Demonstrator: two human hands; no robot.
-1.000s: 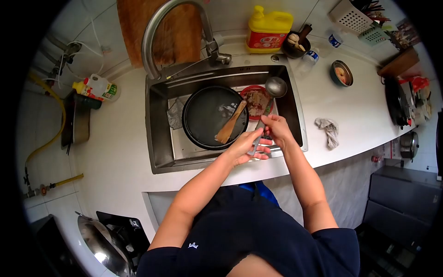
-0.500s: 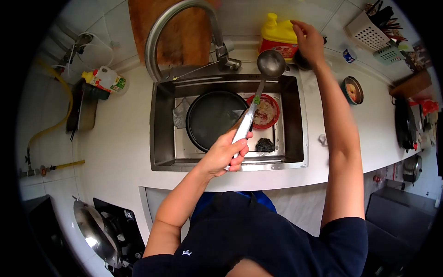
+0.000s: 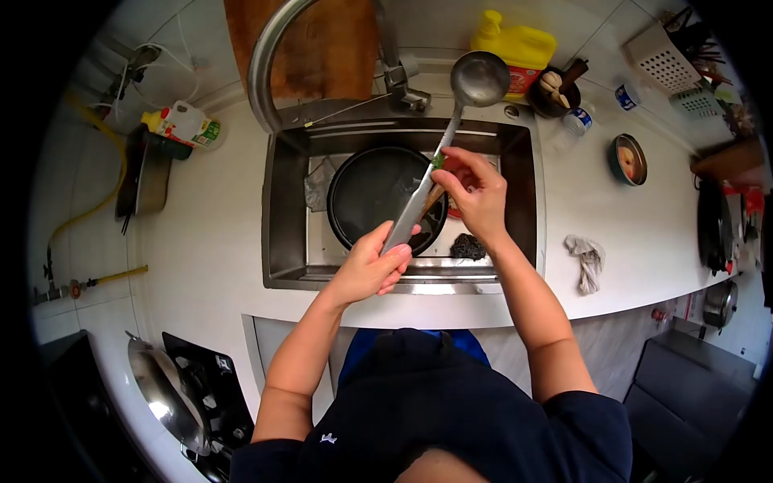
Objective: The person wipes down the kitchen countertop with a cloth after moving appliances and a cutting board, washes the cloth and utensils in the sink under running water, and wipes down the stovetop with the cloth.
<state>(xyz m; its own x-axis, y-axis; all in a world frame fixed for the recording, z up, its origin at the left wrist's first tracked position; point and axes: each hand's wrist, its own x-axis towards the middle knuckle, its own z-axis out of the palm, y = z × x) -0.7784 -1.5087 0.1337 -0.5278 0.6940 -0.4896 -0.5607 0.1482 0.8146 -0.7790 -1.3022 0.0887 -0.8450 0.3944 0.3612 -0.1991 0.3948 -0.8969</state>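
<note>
My left hand (image 3: 369, 267) grips the lower end of a steel ladle (image 3: 478, 79), which is held slanting over the sink (image 3: 282, 209) with its bowl up near the tap's base. My right hand (image 3: 477, 191) is curled on the middle of the ladle's handle, fingertips at a small green scrap (image 3: 437, 161) stuck there. Below the hands a black pan (image 3: 370, 197) lies in the sink with a wooden spatula partly hidden under the ladle. A dark scouring pad (image 3: 467, 246) sits at the sink's front right.
A curved tap (image 3: 264, 64) arches over the sink, with a wooden board (image 3: 322, 48) behind it. A yellow bottle (image 3: 522, 44), a garlic bowl (image 3: 551, 84) and a small dish (image 3: 627, 159) stand on the right counter with a crumpled cloth (image 3: 588, 259). A wok (image 3: 161, 394) sits bottom left.
My right hand came back from the yellow bottle to the ladle's handle. The left hand kept its grip and the ladle's bowl moved up and further back.
</note>
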